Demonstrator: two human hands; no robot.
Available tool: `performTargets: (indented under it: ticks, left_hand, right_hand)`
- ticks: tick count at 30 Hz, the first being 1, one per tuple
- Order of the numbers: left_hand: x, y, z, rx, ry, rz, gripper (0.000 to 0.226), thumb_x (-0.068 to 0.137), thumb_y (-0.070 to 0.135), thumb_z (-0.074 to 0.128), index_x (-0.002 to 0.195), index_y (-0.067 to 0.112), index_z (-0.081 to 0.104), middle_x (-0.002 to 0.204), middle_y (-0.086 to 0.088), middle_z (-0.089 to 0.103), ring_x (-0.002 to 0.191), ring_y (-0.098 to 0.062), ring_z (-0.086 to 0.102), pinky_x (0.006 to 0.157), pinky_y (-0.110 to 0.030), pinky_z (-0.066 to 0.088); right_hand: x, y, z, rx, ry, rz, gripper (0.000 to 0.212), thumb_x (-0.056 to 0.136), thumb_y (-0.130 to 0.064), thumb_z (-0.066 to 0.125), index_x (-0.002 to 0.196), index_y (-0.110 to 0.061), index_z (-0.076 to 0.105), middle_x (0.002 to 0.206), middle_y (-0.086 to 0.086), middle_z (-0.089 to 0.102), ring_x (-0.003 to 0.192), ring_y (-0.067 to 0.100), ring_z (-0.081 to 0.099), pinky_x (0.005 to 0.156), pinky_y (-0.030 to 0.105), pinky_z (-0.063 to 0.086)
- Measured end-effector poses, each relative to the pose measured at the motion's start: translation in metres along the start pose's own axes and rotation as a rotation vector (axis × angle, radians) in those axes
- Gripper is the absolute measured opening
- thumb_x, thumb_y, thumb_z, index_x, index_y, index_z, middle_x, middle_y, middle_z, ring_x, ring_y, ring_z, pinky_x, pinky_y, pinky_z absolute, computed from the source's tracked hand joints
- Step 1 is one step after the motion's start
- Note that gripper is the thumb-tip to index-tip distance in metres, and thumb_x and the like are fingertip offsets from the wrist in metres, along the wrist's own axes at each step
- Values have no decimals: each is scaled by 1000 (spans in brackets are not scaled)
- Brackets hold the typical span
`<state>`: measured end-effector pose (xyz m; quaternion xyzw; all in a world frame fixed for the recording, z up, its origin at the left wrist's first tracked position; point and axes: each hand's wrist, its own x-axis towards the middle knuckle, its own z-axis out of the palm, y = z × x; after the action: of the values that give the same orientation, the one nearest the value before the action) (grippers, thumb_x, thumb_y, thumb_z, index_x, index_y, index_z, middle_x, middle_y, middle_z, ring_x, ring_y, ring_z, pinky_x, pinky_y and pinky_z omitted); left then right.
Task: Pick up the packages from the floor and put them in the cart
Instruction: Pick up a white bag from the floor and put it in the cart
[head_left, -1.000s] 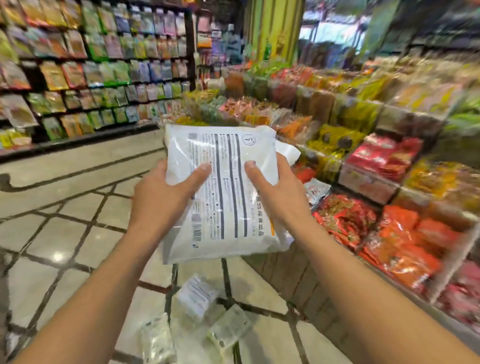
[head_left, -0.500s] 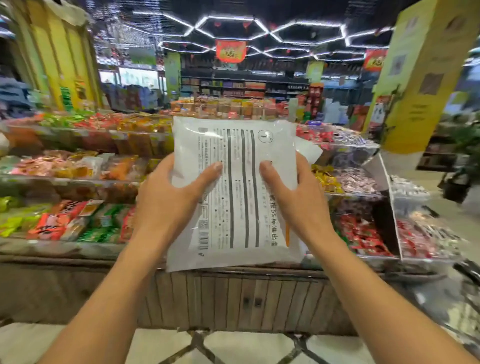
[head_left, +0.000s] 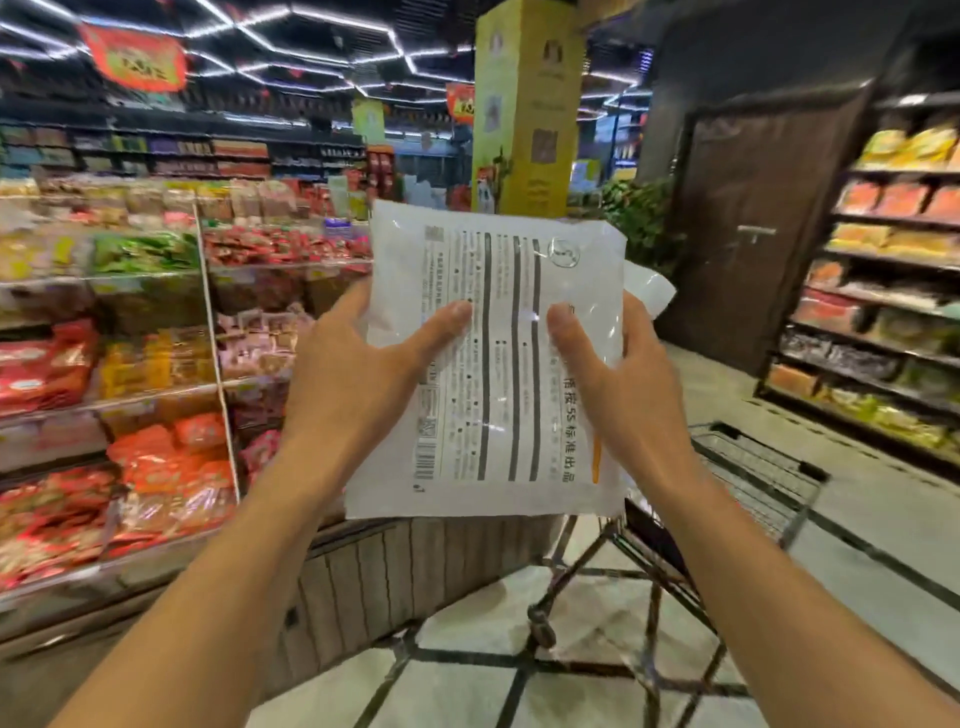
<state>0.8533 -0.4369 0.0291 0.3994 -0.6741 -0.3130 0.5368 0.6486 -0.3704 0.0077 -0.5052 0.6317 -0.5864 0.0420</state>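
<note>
**Head view: white package held in both hands, cart low to the right**

Head view shows one white package (head_left: 493, 364), flat, printed with black stripes, held upright in front of the person. Its long axis runs roughly vertical, and the printed side faces the camera. The left hand (head_left: 358, 384) grips its left edge, thumb pressed on the front, the other fingers hidden behind the package. The right hand (head_left: 613, 379) grips the right edge the same way, thumb on the front, fingers out of sight behind. Thumbs sit well apart, one on each side of the stripes.

The cart (head_left: 748, 478), black wire, lies below and to the right of the fingers, partly hidden by the package and the right forearm. The right hand is the nearer one to it. Likely step: carrying the package over to the cart; the drop calls for a swing down and right.

Snack shelves (head_left: 130, 364) stand left of the fingers, a dark door (head_left: 763, 223) beyond on the right. No floor packages show here.
</note>
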Motion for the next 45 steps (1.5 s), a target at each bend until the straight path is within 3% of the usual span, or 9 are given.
performTargets:
  ticks: [11,17,22,26,30,35,38,41,45]
  left_hand:
    - [1,30,301,-105,-240,-28,48,79,63,77,119,37,71,105,19,77,90,3,73,81,-30,59]
    - [6,33,428,-120,-384,-39,50,80,65,77,119,34,71,104,17,76,92,-2,73,78,-29,56]
    - [20,22,530,-132,-486,-51,39,81,62,75,111,40,67,100,23,70,89,5,67,70,-22,47]
    - [47,3,608,-137,-547,-50,39,82,63,74,113,39,65,94,25,68,76,16,65,65,-16,43]
    - [87,-16,682,-151,-573,-68,40,84,61,74,114,36,64,96,21,69,82,5,66,63,-18,43]
    - [130,-60,754,-160,-607,-145,43,83,60,75,111,31,63,95,14,72,69,11,69,47,-6,47]
    - [145,-89,785,-169,-609,-222,36,82,60,77,104,36,60,95,13,72,74,8,71,58,-15,56]
    - [150,-130,811,-175,-576,-315,50,72,69,76,110,38,64,104,11,76,92,-8,75,80,-43,62]
    - [144,-187,843,-174,-473,-492,44,83,51,81,120,32,65,111,16,73,94,7,69,77,-19,52]
  right_hand:
    - [76,173,-210,-222,105,159,82,82,-90,47,151,-45,42,134,-16,67,120,17,66,98,52,55]
    - [102,251,-285,-284,198,262,62,92,-75,55,146,-45,47,120,-22,65,116,15,65,88,39,49]
    - [130,321,-328,-345,280,325,70,89,-80,53,149,-44,46,131,-18,68,119,16,66,99,48,54]
    - [169,376,-347,-378,315,359,70,87,-84,50,146,-45,46,133,-15,68,121,18,66,102,52,53]
    - [225,431,-353,-424,325,413,82,83,-88,48,150,-41,43,140,-11,66,123,18,66,104,53,53]
    - [291,504,-352,-435,250,441,76,87,-79,50,152,-41,42,137,-9,68,113,17,70,91,39,59]
    - [316,551,-343,-415,193,438,69,93,-71,56,152,-36,45,134,-8,68,106,12,67,82,26,55]
    - [333,600,-324,-405,104,476,84,82,-85,47,153,-38,43,134,-8,69,114,17,69,97,46,58]
    - [352,677,-295,-400,-65,494,85,80,-90,43,151,-44,42,135,-15,67,123,14,64,99,45,55]
